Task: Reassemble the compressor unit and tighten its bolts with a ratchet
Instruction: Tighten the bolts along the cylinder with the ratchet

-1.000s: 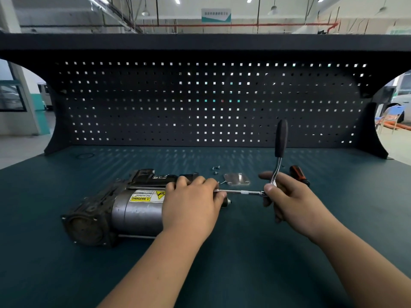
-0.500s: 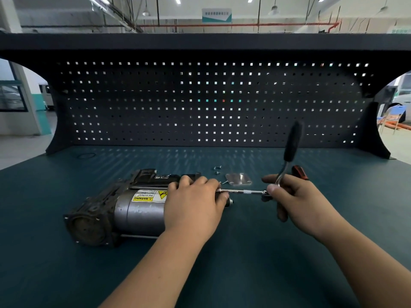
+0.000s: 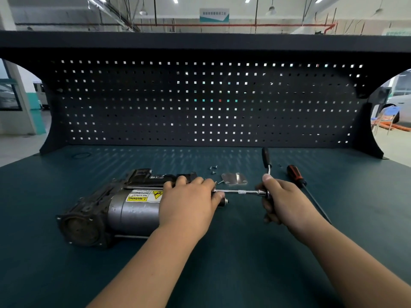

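One compressor (image 3: 133,214) lies on the counter (image 3: 222,274), long axis running left-right. My left hand (image 3: 189,207) is curled over its right end, pinning it down. Just to the right, my right hand (image 3: 282,203) grips the one ratchet (image 3: 266,157) at its head. The extension bar (image 3: 240,192) runs straight left into the compressor's end, in line with the body, and the handle points away toward the pegboard (image 3: 200,103). So I reckon the swing goes across that axis. Behind sit one screwdriver (image 3: 294,174), one cover plate (image 3: 234,179) and maybe four loose screws (image 3: 213,168), though they're too tiny to be sure.

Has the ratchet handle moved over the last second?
Yes. The ratchet handle has swung down and away: it stood tall across the pegboard, and now barely reaches its lower edge.
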{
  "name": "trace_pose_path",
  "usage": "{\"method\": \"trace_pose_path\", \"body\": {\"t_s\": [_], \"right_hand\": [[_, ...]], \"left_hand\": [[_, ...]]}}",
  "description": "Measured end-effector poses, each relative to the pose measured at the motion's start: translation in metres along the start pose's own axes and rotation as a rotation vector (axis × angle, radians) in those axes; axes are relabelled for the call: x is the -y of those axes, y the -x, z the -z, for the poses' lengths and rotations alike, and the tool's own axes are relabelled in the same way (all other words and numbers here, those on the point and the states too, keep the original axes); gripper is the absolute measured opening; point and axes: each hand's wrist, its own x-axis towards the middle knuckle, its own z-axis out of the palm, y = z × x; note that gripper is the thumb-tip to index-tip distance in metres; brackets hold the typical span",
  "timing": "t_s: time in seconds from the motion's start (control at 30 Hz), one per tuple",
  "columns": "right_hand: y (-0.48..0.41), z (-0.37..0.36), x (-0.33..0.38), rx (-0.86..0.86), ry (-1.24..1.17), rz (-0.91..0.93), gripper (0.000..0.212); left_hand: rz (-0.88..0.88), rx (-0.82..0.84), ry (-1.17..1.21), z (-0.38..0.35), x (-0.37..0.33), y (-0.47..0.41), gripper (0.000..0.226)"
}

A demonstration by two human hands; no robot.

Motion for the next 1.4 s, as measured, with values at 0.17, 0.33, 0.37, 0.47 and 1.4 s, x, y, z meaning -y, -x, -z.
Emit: {"method": "trace_pose_path", "body": {"t_s": [0.17,0.33,0.37,0.47,1.4], "right_hand": [[0.003,0.010,-0.005,0.019,0.234,0.187,0.034],[0.004,0.016,-0.005,0.061,0.344,0.321,0.012],[0.005,0.017,-0.004,0.068,0.333,0.332,0.015],[0.006,0.019,-0.002,0.096,0.326,0.358,0.023],[-0.004,-0.009,-0.002,0.057,-0.154,-0.062,0.033]], "left_hand": [[-0.011,-0.004,-0.009,-0.001,0.001,-0.001,0.040],[-0.006,-0.011,-0.005,-0.001,0.000,-0.001,0.040],[-0.005,-0.014,-0.006,-0.001,0.000,-0.001,0.040],[-0.002,-0.018,-0.004,-0.002,0.000,-0.001,0.040],[0.020,0.016,-0.046,-0.002,-0.004,-0.002,0.044]]}}
